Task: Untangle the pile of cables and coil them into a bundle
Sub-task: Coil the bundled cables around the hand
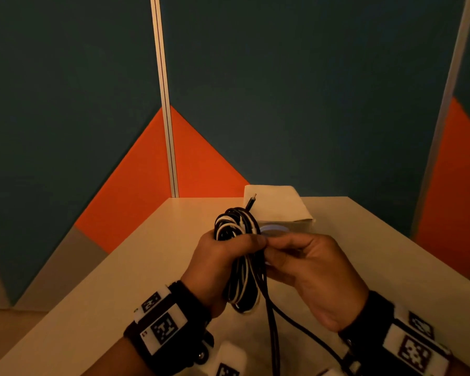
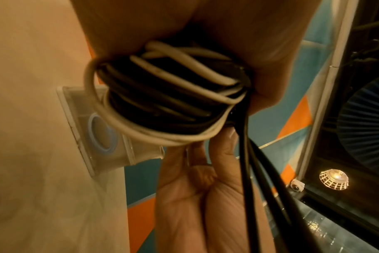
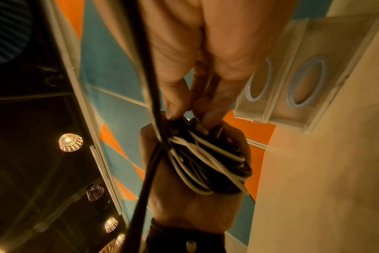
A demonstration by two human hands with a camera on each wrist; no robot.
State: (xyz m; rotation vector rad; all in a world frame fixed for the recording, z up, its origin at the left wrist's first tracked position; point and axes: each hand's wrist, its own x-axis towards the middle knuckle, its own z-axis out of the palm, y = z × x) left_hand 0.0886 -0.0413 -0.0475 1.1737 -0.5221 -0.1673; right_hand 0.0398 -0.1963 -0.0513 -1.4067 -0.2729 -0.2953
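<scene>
The left hand [image 1: 223, 256] is holding the bundle [image 1: 240, 256] of black & white cables up above the table [image 1: 147, 267]. Its fingers are curling tight round the middle of the loops, so it's clamping on them. The right hand [image 1: 307, 270] is coming in from the other side. Its fingertips [image 3: 173, 111] are touching the top of the loops, by the left thumb, w/ fingers bent. It's looking like a pinch on a black strand, but I can't tell for sure which one.

One plug end [image 1: 251, 202] is sticking up out of the top. Two loose black tails [image 1: 272, 329] are hanging down from the loops toward the person.

Step, I think: most of the coiling is done, approx. the last bit is left. Next move probably needs the right hand to be taking a loose tail & winding it round, while the left is keeping a tight squeeze so loops aren't slipping out.

A clear box [image 1: 291, 226] w/ a blue ring is sitting on the table behind the hands.
</scene>
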